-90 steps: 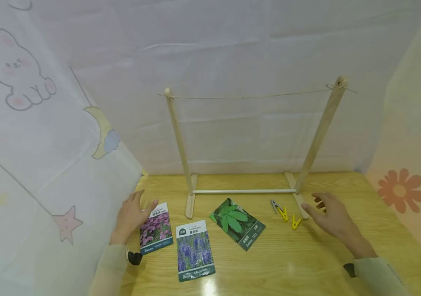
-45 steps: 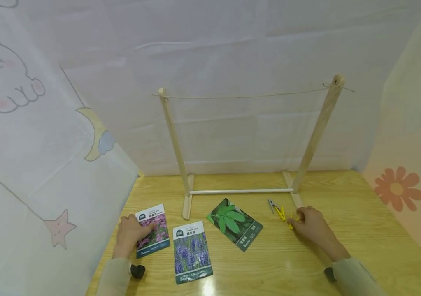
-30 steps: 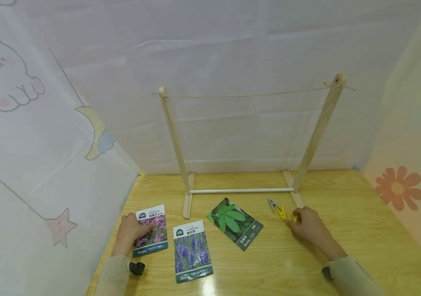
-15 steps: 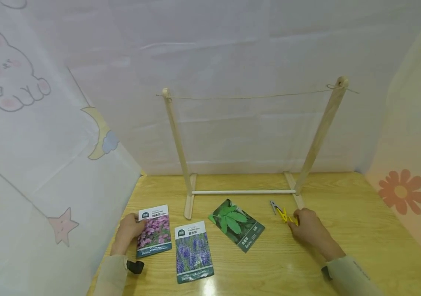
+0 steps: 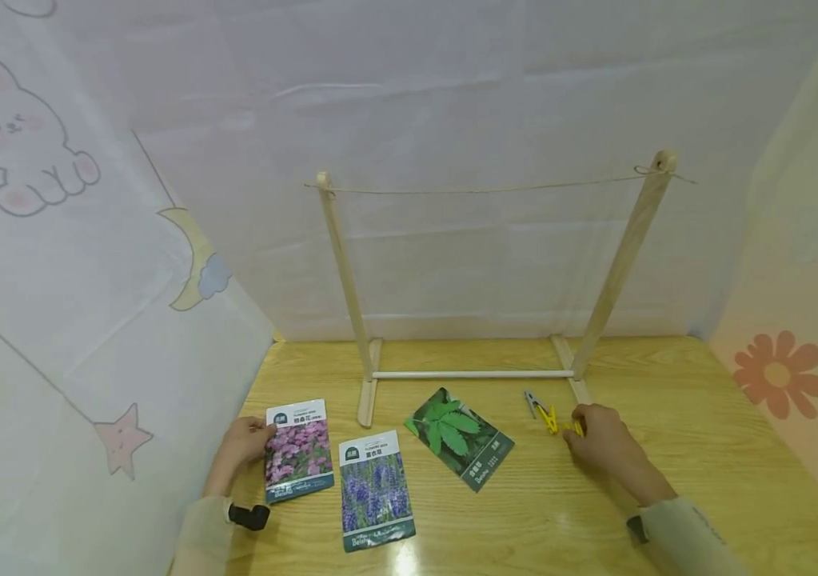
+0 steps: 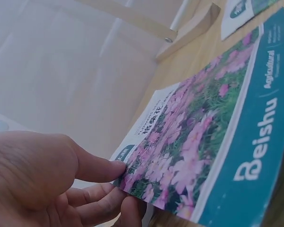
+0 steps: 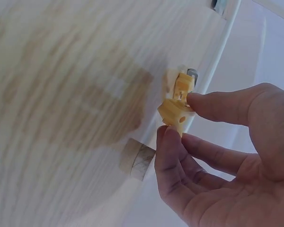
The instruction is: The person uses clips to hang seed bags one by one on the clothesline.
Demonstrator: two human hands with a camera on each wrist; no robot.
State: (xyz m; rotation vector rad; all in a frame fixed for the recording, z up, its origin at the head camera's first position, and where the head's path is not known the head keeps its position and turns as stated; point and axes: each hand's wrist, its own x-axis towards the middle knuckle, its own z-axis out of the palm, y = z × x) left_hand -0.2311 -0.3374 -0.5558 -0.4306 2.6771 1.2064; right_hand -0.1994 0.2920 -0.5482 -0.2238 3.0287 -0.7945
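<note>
My left hand (image 5: pixel 241 448) pinches the left edge of a pink-flower seed packet (image 5: pixel 301 460), thumb on its printed face and fingers beneath, as the left wrist view shows. That edge is slightly raised. On the right, my right hand (image 5: pixel 610 448) holds a small yellow clothespin (image 7: pixel 174 113) between thumb and fingertips, low over the table. Just beyond it lie another yellow clothespin (image 5: pixel 548 418) and a grey clothespin (image 5: pixel 532 400). A purple-flower seed packet (image 5: pixel 377 500) and a green-leaf seed packet (image 5: pixel 460 440) lie flat between the hands.
Behind the packets stands a wooden frame (image 5: pixel 620 272) with two posts and a white crossbar (image 5: pixel 473 374) near the table. A thin string (image 5: pixel 480 191) is tied between the post tops. Printed cloth (image 5: pixel 77 320) surrounds the wooden table (image 5: pixel 509 520).
My right hand has come down to the near yellow clothespin and pinched it. My left hand reached onto the pink-flower packet, then slid back to its left edge and grips it there.
</note>
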